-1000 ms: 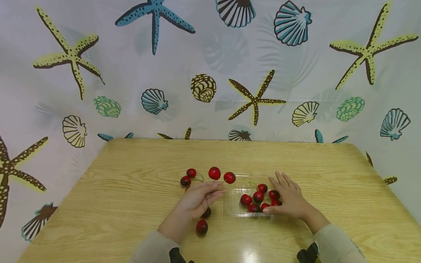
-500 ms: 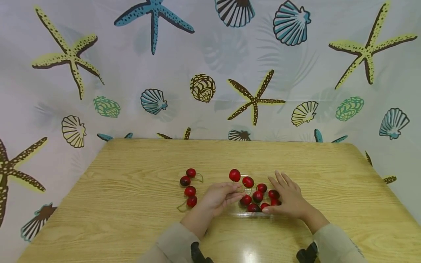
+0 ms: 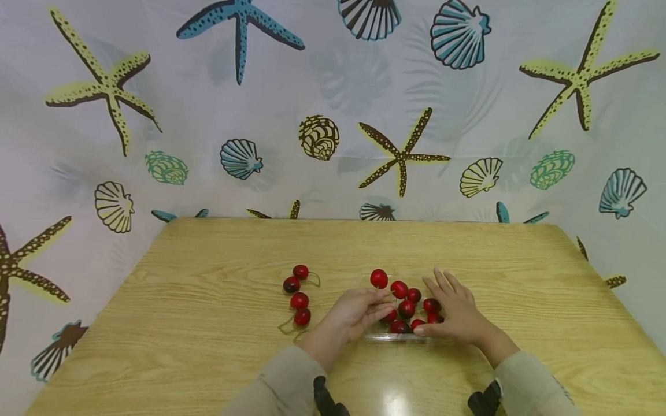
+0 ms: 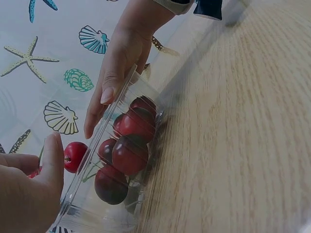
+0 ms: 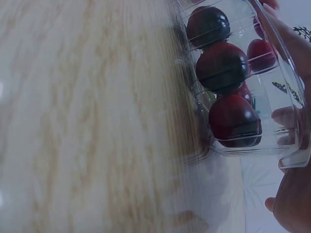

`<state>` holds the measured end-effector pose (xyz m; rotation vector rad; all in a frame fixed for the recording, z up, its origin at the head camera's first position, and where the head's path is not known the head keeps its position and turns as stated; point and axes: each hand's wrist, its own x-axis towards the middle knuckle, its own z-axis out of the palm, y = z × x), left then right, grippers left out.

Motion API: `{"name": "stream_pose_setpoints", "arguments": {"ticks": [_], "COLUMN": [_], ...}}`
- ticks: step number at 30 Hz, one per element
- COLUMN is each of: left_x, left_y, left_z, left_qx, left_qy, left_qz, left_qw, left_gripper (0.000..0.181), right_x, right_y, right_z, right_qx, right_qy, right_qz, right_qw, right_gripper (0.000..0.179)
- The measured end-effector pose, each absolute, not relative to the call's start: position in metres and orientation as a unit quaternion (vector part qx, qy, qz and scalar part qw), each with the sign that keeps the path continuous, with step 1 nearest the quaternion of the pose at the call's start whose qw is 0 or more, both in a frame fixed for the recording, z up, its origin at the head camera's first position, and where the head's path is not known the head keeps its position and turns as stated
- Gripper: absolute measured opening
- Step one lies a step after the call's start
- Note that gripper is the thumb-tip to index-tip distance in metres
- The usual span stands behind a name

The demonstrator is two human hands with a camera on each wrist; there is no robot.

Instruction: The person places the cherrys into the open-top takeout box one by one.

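My left hand (image 3: 356,312) pinches the stems of two red cherries (image 3: 378,279) between thumb and fingers, low over the left part of a clear plastic box (image 3: 400,337). In the left wrist view, one held cherry (image 4: 76,156) hangs right at the box's rim, while the other is mostly hidden behind the thumb. Several dark red cherries (image 3: 406,309) lie inside the box. At its right end rests my right hand (image 3: 458,312), fingers straight and spread, thumb along the near rim. Through the box wall, the right wrist view shows more cherries (image 5: 222,68).
Left of the box, several loose cherries (image 3: 300,301) with green stems lie in a rough column on the wooden table (image 3: 208,277). A white cloth (image 3: 291,75) printed with starfish and shells hangs behind the table.
My left hand has moved right, carrying the two cherries from beside the box to over its left part. The right hand has stayed at the box's right end.
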<state>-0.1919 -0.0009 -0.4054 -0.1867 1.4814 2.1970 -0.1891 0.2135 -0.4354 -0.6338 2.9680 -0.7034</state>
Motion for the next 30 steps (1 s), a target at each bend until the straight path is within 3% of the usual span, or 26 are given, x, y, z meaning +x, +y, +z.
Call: {"name": "stream_pose_setpoints", "arguments": {"ticks": [20,30], "left_x": [-0.199,-0.201], "left_y": [0.019,0.021], "left_z": [-0.403,-0.400], "left_qx": [-0.180,-0.192], "left_qy": [0.525,0.525], "left_qz": [0.801,0.799], "left_qw": [0.225,0.221], "left_gripper": [0.026,0.025], "right_x": [-0.190,-0.190], "right_y": [0.214,0.215], "right_z": [-0.436,-0.436], "right_qx": [-0.207,-0.207], "right_qy": [0.951,0.952], "right_qz": [-0.229,-0.226], "right_qw": [0.012,0.011], "right_gripper": [0.095,0.096]}}
